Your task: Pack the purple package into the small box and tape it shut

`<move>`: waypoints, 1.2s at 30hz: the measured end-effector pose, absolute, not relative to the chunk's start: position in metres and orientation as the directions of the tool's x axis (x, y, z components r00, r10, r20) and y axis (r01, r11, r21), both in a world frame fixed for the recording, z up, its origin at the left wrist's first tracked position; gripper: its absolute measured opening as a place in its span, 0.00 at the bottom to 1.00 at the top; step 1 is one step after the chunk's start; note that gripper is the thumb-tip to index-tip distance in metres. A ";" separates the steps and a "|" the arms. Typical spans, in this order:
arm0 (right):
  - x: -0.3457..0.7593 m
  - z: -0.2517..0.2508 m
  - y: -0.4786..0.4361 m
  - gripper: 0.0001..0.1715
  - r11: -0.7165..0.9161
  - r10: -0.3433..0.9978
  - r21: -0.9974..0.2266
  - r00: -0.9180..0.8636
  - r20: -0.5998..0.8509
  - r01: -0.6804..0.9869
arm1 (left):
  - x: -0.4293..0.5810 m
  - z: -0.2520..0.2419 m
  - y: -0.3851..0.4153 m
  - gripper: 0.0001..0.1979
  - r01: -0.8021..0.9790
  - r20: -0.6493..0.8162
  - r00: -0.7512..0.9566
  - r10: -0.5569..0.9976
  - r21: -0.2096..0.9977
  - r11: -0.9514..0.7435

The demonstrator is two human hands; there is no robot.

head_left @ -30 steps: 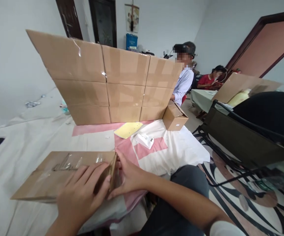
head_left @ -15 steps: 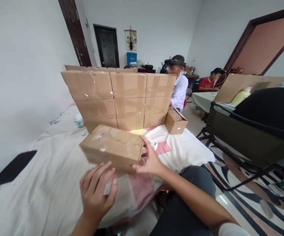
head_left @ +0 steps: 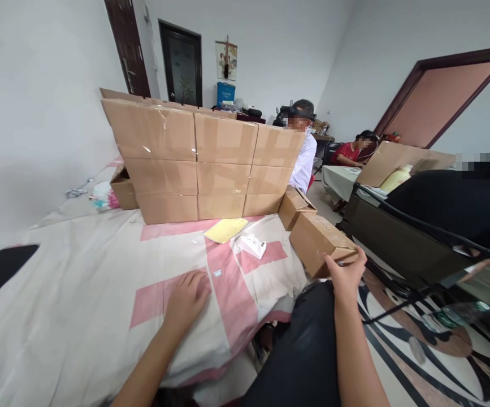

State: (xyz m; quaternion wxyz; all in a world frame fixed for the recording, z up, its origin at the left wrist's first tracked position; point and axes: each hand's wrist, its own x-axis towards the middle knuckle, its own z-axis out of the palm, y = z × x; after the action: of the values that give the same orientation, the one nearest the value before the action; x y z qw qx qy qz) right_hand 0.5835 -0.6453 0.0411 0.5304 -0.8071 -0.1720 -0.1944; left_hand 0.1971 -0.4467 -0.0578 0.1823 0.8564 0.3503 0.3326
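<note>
My right hand [head_left: 347, 270] grips the near end of a brown cardboard box [head_left: 312, 243] at the table's right edge. That box lies just in front of another cardboard box [head_left: 292, 208], close up to it. My left hand [head_left: 188, 297] rests palm down on the pink and white tablecloth [head_left: 236, 299], open, with nothing in it. Beyond it lie a yellow sheet [head_left: 225, 230] and a small white device [head_left: 252, 245], side by side on the cloth. The underside of the held box is hidden.
A wall of taped cardboard boxes [head_left: 223, 169] stands across the table's back. Left of it are an open box [head_left: 125, 186] and a plastic packet [head_left: 103, 196]. A black flat pad [head_left: 3, 271] lies far left. A folding chair [head_left: 410, 237] stands right; people sit beyond.
My right hand has carried the box from the table's middle to its right edge. The yellow sheet and white device are now uncovered. My left hand has come down onto the cloth.
</note>
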 end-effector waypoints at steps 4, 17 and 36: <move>0.592 0.033 -0.635 0.69 -0.396 0.147 -0.820 0.910 0.387 0.413 | 0.197 -0.057 -0.444 0.12 0.477 0.414 0.532 0.739 0.575 -0.665; 0.593 0.041 -0.611 0.62 -0.560 0.215 -0.776 0.956 0.202 0.290 | 0.198 -0.052 -0.444 0.12 0.474 0.391 0.530 0.752 0.599 -0.645; 0.595 0.040 -0.604 0.70 -0.584 0.264 -0.707 0.917 0.299 0.399 | 0.203 -0.043 -0.445 0.13 0.449 0.358 0.509 0.783 0.665 -0.596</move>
State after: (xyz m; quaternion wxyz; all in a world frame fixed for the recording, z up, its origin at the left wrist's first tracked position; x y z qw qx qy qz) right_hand 0.5948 -0.6035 0.0401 0.4162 -0.8861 -0.1872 -0.0809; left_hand 0.2031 -0.4448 -0.0433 0.2536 0.8306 0.3709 0.3289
